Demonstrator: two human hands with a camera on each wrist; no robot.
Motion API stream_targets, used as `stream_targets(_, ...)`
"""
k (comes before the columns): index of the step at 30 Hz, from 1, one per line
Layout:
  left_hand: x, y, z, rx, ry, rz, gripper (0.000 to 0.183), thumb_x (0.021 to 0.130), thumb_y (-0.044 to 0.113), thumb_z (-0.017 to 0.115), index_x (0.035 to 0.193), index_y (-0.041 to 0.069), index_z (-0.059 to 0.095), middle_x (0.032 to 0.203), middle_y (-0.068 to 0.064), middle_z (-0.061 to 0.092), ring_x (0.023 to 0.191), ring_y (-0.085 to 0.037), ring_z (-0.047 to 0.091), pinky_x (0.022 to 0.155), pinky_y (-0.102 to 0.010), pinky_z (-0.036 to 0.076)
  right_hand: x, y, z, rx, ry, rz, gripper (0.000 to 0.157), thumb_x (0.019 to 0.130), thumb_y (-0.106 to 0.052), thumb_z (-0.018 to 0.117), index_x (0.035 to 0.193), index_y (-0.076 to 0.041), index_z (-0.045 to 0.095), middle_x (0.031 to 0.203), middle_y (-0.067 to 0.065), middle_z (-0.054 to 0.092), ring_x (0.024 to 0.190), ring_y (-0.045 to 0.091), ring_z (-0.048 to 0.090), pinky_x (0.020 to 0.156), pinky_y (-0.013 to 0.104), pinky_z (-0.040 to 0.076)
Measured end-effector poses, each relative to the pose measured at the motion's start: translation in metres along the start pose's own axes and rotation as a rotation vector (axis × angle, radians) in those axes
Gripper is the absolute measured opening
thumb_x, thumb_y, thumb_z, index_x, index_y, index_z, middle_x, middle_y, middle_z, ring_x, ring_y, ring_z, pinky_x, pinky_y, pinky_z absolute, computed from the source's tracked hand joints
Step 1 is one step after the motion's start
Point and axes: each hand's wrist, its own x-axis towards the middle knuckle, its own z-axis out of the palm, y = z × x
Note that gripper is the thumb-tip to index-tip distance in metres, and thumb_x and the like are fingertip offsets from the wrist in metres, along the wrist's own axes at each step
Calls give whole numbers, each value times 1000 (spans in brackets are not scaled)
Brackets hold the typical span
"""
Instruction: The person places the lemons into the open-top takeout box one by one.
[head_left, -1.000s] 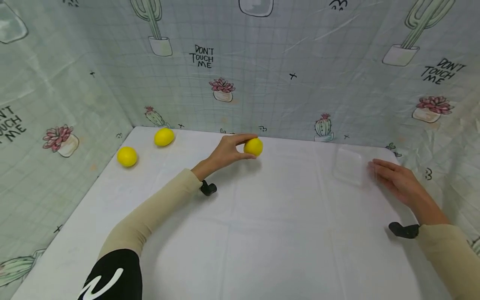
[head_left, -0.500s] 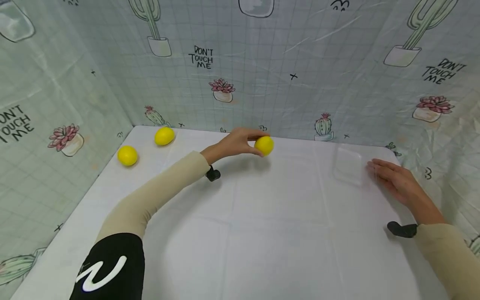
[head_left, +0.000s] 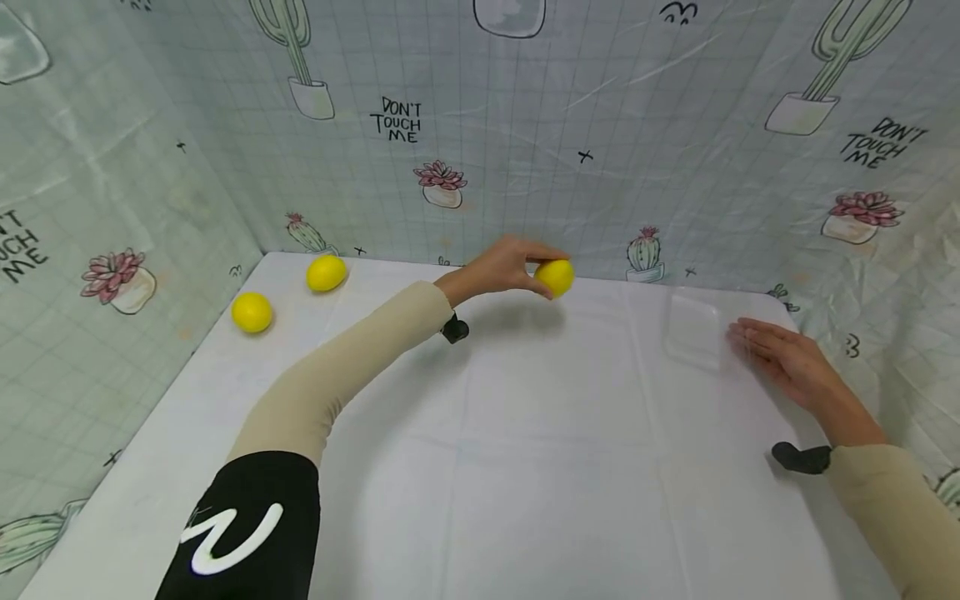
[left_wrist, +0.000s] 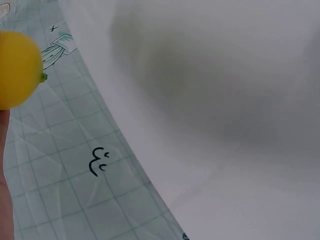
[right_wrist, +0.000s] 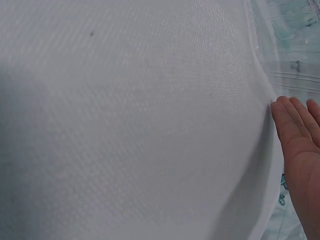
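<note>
Biggest thing in front of you is the grey-green backdrop (head_left: 525, 125), printed w/ cacti + "DON'T TOUCH ME", rising behind and beside your white table (head_left: 525, 467). Your L sleeve (head_left: 341, 375) reaches fwd over the table, tan at the forearm, black w/ a white mark higher up; your R sleeve (head_left: 892, 492), also tan, comes in at the R edge. Your R hand (head_left: 787, 358) has its fingers straight and close tog., right by the R side of a clear container (head_left: 693, 329) near the table's back R corner; can't tell if they press on it. Your L hand (head_left: 510, 267) is pinching a yellow lemon (head_left: 555, 277) btwn thumb + fingers, up in the air over the table's back edge, approx. mid-table, well apart from the container. Two other lemons (head_left: 326, 272) (head_left: 252, 312) sit near each other at the back L, not touching. Each wrist has a small black mount (head_left: 454, 328) (head_left: 801, 458). Smallest: the green nub (left_wrist: 44, 77) on your held lemon, seen in the L wrist view.
</note>
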Motion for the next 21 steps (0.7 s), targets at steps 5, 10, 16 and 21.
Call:
stream_targets(5,11,7,3,35,0,1,63,79,27,89,136,11,66,136,-4,66,120,-16,64,102,-22,50,0,0,1,-47,-21,-23,33,107,-2,47,122,-15,73,121,-5,72,113,5,67,93,19,55)
stream_targets(10,19,16,9,53,-6,6,60,80,28,88,135,12,68,136,-4,67,124,-16,63,103,-20,48,1,-1,3,-44,-67,-14,35,107,0,45,122,-16,73,124,-4,72,115,5,66,94,20,54)
stream_targets(16,37,31,19,79,-25,-12,59,83,35,86,136,19,68,138,2,65,126,-12,59,104,-19,45,2,-1,6,-79,-60,-17,34,107,-1,47,120,-17,74,122,-6,72,114,4,67,93,19,55)
stream_targets(21,57,42,32,20,-26,-52,59,83,32,87,138,23,66,141,4,63,128,-8,57,103,-17,44,-1,0,5,-101,-35,-11,32,107,-3,49,121,-18,74,120,-8,72,112,3,67,91,18,55)
